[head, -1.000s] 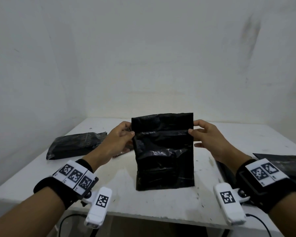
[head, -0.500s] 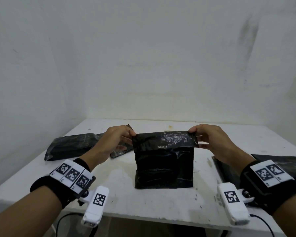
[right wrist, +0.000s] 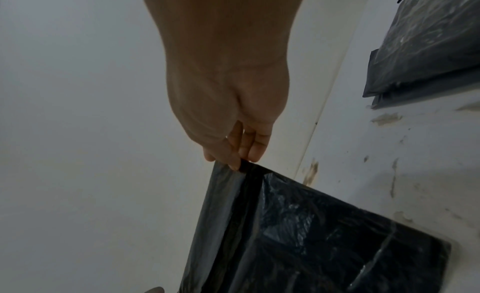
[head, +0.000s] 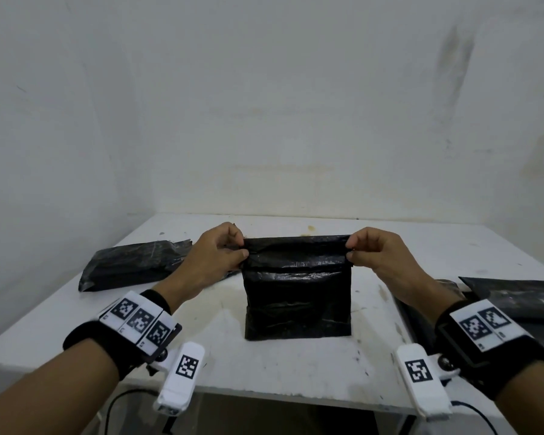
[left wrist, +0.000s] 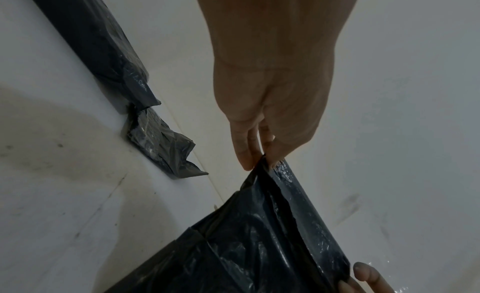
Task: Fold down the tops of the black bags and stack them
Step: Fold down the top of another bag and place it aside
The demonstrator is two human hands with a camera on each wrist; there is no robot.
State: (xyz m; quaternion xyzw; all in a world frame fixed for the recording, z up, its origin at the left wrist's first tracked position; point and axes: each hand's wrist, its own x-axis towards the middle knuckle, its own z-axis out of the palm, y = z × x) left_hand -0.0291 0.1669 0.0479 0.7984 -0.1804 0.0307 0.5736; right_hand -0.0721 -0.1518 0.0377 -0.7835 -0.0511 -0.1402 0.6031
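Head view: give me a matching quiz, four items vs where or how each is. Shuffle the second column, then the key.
1. left hand
2. right hand
3. upright bag
4. flat bag

A. stands mid-table, top folded over
B. pinches the upright bag's right top corner
C. lies near the table's left edge
D. pinches the upright bag's left top corner

Pairs: 1-D, 2-B, 3-A, 4-C

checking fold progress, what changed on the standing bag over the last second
The top of the standing black bag was rolled down toward the person, so it stands shorter. The left hand and right hand moved down with it, pinching its top corners throughout. The bags lying on the table stayed put.
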